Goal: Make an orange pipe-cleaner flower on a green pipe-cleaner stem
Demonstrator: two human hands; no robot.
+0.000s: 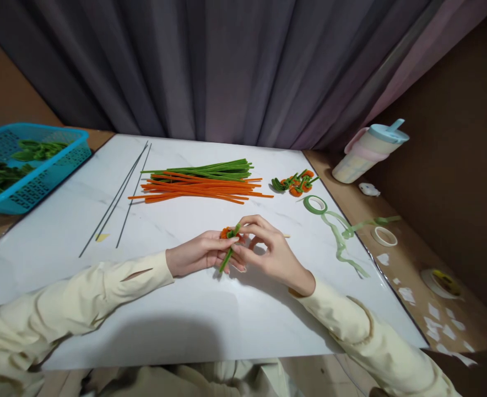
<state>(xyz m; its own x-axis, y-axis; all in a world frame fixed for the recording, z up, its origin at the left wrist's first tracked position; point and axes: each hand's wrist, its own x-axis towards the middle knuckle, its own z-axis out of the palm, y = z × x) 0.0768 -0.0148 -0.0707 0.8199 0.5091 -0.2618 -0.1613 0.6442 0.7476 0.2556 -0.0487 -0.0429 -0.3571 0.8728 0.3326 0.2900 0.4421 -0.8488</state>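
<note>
Matt, fuzzy orange-and-green flower piece (226, 232) at centre, fuzzy orange rods (198, 191) at eleven o'clock, glossy, smooth white marble-patterned tabletop (260, 320) beneath, perforated blue plastic basket (64, 172) at ten, matt grey cloth curtain (227, 71) at twelve, white paper scraps (407, 296) at four

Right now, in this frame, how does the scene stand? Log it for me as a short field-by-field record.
Left hand: holds an orange-and-green piece
Right hand: fingertips at the same piece; grip unclear
Tabletop, far middle: green sticks behind orange sticks
Tabletop, left: thin dark rods
Tabletop, right: orange-and-green cluster, green tape roll
Beyond left edge: blue basket, green items inside
Beyond right edge: lidded cup
</note>
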